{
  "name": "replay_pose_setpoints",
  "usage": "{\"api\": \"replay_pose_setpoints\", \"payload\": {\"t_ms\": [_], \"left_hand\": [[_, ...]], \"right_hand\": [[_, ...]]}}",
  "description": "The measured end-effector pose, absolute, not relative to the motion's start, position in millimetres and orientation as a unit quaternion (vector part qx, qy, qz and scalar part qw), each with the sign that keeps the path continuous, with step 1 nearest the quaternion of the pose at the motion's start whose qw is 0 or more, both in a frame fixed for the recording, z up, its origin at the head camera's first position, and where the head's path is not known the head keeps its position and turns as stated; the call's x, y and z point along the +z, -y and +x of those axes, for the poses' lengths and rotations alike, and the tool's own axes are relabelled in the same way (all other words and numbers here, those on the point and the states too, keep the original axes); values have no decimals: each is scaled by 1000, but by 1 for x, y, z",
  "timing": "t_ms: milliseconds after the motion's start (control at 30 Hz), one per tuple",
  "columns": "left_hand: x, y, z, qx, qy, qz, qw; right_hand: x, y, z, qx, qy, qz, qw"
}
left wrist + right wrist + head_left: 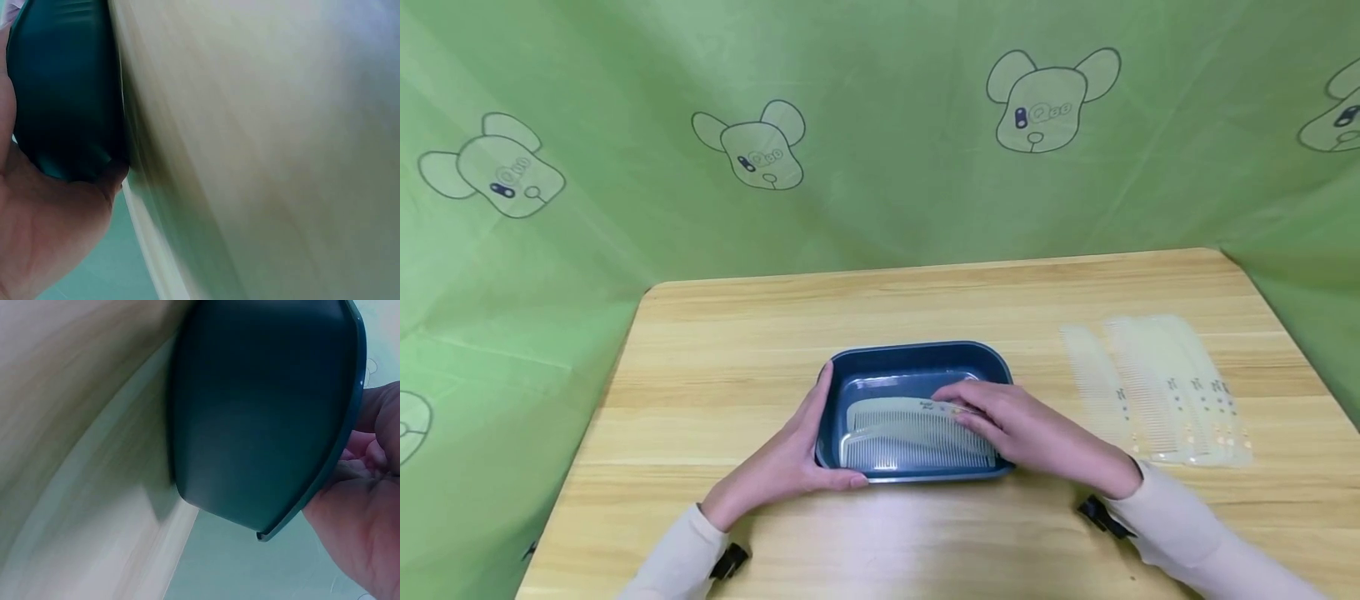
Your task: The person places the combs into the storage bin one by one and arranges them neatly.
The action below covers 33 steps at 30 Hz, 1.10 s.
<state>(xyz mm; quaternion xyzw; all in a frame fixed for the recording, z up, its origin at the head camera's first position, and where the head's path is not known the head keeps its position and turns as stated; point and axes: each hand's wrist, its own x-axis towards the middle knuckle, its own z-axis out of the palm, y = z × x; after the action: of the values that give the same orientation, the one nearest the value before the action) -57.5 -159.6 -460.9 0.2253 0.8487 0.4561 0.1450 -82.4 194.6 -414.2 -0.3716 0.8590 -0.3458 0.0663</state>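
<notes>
A dark blue plastic basin [917, 348] stands at the middle of the table. My left hand [782, 462] grips its left end, thumb along the front rim and fingers at the back left corner. In the left wrist view the thumb presses the basin's outer wall [69, 87]. Two pale translucent combs lie inside, the front comb [917, 454] overlapping the rear comb [880, 407]. Reaching over the right rim, my right hand [1018, 421] pinches the rear comb's printed right end between thumb and fingers. The basin's wall [262, 412] hides those fingertips in the right wrist view.
Several more pale combs [1180, 392] lie overlapping on the table's right side, with a separate comb [1097, 383] just left of them. Green cloth [880, 208] with printed bear heads hangs behind and beside the wooden table [737, 333].
</notes>
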Motion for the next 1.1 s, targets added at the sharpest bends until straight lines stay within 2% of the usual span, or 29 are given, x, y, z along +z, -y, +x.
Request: {"api": "replay_pose_setpoints", "payload": {"t_ms": [267,533,867,1100], "left_hand": [[-460,159,-58,458,-847,226,148],[-461,159,-57,457,-848,225,144],[-462,159,-57,454,-851,224,142],[-461,159,-58,455,-850,225,143]], "right_hand": [[-417,-191,-78,-319,-865,-381,69],[-422,-188,-75,-278,-857,-433,27],[-425,-188,-72,-247,-866,-435,13],[-421,-184,-72,-219,-880,-419,38]]}}
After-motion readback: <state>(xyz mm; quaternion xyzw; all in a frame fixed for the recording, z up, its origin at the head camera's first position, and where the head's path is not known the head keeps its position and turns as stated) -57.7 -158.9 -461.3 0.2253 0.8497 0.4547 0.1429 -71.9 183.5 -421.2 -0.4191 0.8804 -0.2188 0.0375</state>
